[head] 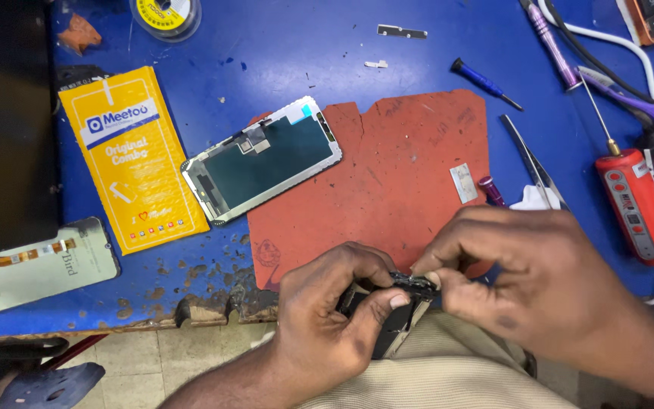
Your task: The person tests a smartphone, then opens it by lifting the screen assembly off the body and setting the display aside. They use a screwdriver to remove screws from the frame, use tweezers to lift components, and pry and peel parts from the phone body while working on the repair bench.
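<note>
Both hands meet at the near edge of the blue worktop (pixel 281 45), over the person's lap. Between them sits a small dark phone part (pixel 410 284). The left hand (pixel 327 318) is curled about the lower end of this piece, thumb pressed up against it and fingers wrapped behind. The right hand (pixel 516 265) comes in from the right with its fingertips pinched closed on the top edge of the same piece, thumb underneath. Much of the part is hidden by the fingers, so its full shape cannot be told.

Just beyond the hands lies a worn red-orange mat (pixel 387 174), speckled and chipped at its edges, with a small pale rectangular piece (pixel 463 182) on it. A phone display panel (pixel 263 160) rests face down, tilted, partly on the mat's left edge. Left of that lies a yellow padded packet (pixel 130 155), and further left a second display (pixel 43 265) with an orange ribbon cable, near the worktop's front edge.

To the right of the mat lie metal tweezers (pixel 531 163), a blue-handled screwdriver (pixel 482 82) well beyond them, and a red handheld power tool (pixel 639 204) with a thin tip, close to the right hand. White and purple cables (pixel 630 53) run along the far right. A round reel (pixel 165 15) sits at the far edge.
</note>
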A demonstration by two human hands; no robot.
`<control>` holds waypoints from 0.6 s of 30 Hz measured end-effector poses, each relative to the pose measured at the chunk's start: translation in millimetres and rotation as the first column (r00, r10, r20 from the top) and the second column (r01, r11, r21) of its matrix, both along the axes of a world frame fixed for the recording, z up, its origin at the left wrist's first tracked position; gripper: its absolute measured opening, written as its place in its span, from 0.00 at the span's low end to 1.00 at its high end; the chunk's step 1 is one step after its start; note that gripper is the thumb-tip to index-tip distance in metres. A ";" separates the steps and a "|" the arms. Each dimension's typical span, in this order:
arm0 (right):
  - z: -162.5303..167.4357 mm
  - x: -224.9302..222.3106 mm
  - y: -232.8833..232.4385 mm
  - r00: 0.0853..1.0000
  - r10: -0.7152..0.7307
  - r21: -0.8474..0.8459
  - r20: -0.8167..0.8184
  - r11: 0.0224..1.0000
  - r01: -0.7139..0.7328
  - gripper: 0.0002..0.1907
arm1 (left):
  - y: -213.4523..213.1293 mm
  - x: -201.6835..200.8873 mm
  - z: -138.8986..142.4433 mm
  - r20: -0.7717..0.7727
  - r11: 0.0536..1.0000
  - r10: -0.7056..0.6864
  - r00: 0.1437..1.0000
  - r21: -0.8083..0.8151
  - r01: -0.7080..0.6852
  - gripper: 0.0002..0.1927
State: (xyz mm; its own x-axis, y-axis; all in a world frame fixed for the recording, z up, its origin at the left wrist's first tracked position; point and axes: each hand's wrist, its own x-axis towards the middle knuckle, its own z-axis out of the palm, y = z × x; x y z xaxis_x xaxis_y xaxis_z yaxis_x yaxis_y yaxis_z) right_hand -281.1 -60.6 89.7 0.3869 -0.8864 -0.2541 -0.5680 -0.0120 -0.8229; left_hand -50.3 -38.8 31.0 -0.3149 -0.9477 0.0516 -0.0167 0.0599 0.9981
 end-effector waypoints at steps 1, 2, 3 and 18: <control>-2.2 -3.4 -1.0 1.000 -0.004 0.066 0.011 0.998 0.004 0.06 | 0.6 -0.2 0.2 0.006 1.000 -0.002 1.000 0.020 0.002 0.09; -4.9 -6.2 -2.4 1.000 -0.007 0.128 0.023 0.992 0.004 0.05 | 0.7 0.0 0.3 0.004 1.000 -0.004 1.000 0.019 0.004 0.09; -8.1 -8.0 -3.4 0.997 -0.036 0.206 0.072 0.978 0.021 0.05 | 0.9 0.5 0.5 0.003 1.000 -0.007 1.000 0.018 0.007 0.09; -33.5 -14.8 -20.1 0.896 -0.219 0.617 0.386 0.784 -0.074 0.09 | -1.5 2.2 -0.4 -0.047 0.998 -0.049 0.998 0.024 0.050 0.09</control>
